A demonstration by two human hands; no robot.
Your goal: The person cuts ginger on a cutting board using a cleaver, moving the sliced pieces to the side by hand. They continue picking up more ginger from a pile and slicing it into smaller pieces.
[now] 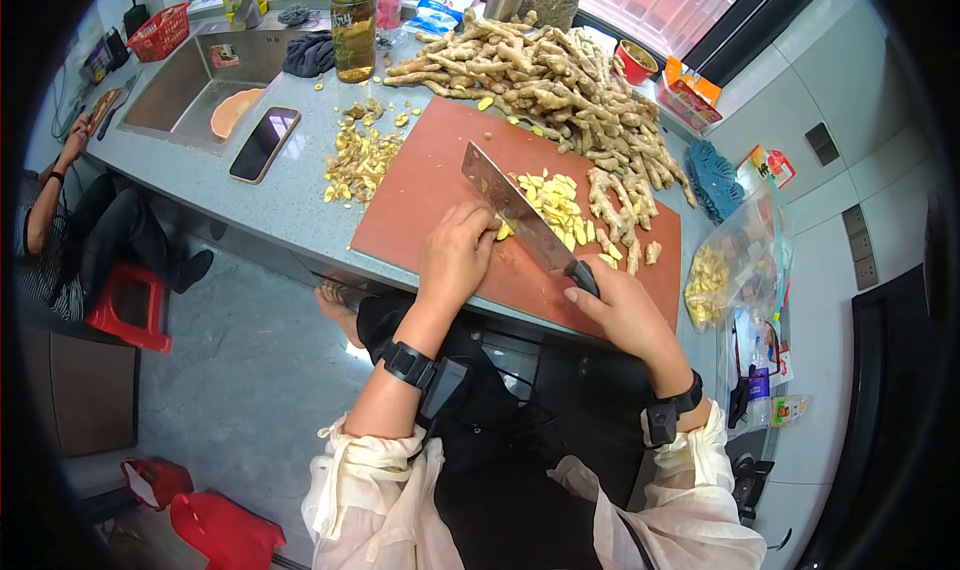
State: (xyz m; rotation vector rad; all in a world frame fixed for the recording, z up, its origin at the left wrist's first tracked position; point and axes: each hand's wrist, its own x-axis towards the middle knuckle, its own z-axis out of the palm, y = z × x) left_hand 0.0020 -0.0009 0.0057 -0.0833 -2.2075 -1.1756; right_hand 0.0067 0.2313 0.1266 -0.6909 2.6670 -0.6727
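Observation:
A brown cutting board (420, 170) lies on the counter in front of me. My right hand (622, 308) is wrapped round the black handle of a cleaver (518, 210), whose broad blade slants up to the left across the board. Left of the blade, my left hand (458, 250) has its fingers curled over a piece of ginger (503, 230), mostly hidden under the fingertips. Beyond the blade sits a pile of yellow ginger slices (556, 206). Several unpeeled ginger roots (612, 198) rest on the board to the right of the slices.
A large heap of ginger (545, 75) fills the back of the counter. Ginger scraps (360, 155), a phone (265, 144) and a green-lidded bottle (354, 35) are left of the board. A plastic bag of ginger (710, 282) stands right. A person (70, 220) sits at far left.

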